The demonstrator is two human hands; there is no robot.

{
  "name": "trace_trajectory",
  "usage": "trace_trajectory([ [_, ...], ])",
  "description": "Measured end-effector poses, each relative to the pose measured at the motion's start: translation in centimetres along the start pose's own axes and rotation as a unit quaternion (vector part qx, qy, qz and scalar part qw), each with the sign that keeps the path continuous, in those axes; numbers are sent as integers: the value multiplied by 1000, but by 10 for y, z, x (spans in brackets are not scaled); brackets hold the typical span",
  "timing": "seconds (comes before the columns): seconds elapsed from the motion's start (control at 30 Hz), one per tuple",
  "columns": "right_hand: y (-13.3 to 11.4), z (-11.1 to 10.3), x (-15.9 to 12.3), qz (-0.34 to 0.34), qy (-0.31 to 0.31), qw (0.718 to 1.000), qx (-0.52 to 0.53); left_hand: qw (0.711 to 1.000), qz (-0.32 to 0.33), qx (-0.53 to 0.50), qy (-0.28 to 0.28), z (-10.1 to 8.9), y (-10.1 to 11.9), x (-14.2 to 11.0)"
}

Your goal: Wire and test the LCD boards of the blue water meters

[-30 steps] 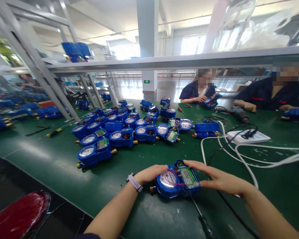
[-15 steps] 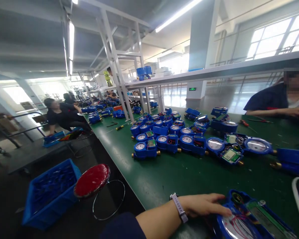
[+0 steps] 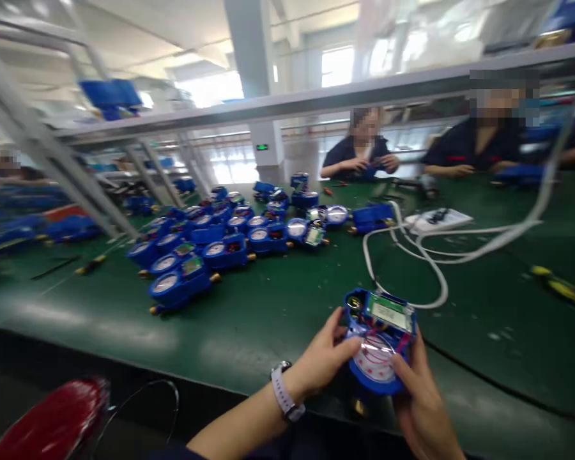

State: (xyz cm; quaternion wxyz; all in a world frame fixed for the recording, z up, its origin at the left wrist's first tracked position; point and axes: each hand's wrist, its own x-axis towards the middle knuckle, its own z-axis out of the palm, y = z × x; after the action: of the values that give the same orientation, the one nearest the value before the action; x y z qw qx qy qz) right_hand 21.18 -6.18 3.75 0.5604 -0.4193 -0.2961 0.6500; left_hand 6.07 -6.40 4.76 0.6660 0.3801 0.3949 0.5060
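Between my two hands is a blue water meter (image 3: pixel 381 374) with a round clear dial, loose red wires and a green circuit board with a display (image 3: pixel 387 312). My left hand (image 3: pixel 323 358), a pale watch on its wrist, grips the left side with the thumb over the dial's edge. Around the right side wraps my right hand (image 3: pixel 419 390), its thumb on the dial's lower right. The fingers beneath the meter are hidden. A brass fitting (image 3: pixel 359 406) shows under its near side.
Several similar blue water meters (image 3: pixel 179 281) stand grouped at left on the green table (image 3: pixel 249 319). White cable (image 3: pixel 441 281) loops beyond my hands, and a yellow-black screwdriver (image 3: pixel 560 285) lies right. Co-workers (image 3: pixel 359 150) sit across. A red stool (image 3: pixel 52 421) stands lower left.
My view has swung right, bringing the co-workers and white cable into fuller view. My right hand has come into sight, and the water meter is now held between both hands.
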Motion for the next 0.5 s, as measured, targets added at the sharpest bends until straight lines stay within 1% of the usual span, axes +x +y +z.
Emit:
trace_trajectory([
  [0.1,-19,-4,-16,-40,59,997,37,999,-28,-13,-27,23,-2,2],
  [0.2,-34,-21,-20,-66,95,992,58,996,-59,-14,-58,49,-6,6],
  [0.3,-52,-48,-15,-91,125,986,65,992,-67,-16,-102,77,-13,16],
  [0.4,-71,-79,-4,-109,151,981,60,986,-63,1,-154,102,-23,34],
  [0.47,-83,-99,5,-109,155,980,56,979,-69,31,-190,113,-27,47],
  [0.5,-89,-108,10,-106,155,981,53,976,-63,52,-200,115,-26,51],
])
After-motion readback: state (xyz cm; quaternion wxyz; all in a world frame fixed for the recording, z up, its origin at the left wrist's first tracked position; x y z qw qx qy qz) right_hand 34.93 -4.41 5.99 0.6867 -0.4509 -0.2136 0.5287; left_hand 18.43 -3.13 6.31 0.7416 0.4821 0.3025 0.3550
